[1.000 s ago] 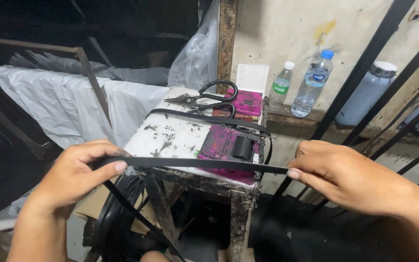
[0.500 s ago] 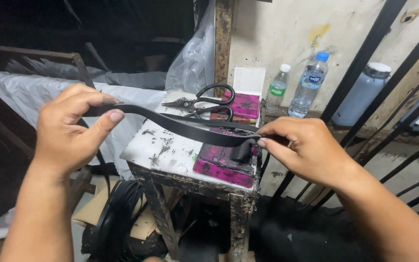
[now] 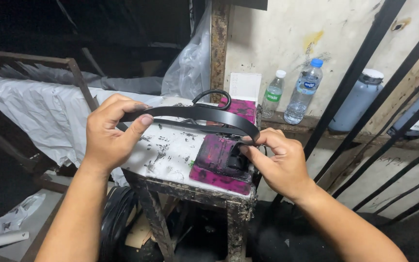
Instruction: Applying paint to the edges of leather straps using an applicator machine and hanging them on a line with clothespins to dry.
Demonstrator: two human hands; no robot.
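Observation:
My left hand [image 3: 110,133] pinches one end of a flat black strap [image 3: 195,114] and holds it up over a small stained work table [image 3: 170,153]. My right hand [image 3: 277,162] grips the strap's other end, where it bends down over a magenta-stained block [image 3: 217,162] at the table's right front. The strap arcs between both hands. Black-handled scissors [image 3: 213,95] lie behind it, partly hidden.
Two plastic water bottles [image 3: 304,92] and a grey flask [image 3: 359,101] stand on a ledge by the wall at right. Black metal bars [image 3: 364,73] cross the right side. White plastic sheeting [image 3: 30,111] drapes at left. Coiled black strap [image 3: 115,223] hangs under the table.
Both hands rose from the table's front edge and came closer together. The strap, first stretched straight, now curves in an arc with my right hand bending its end downward.

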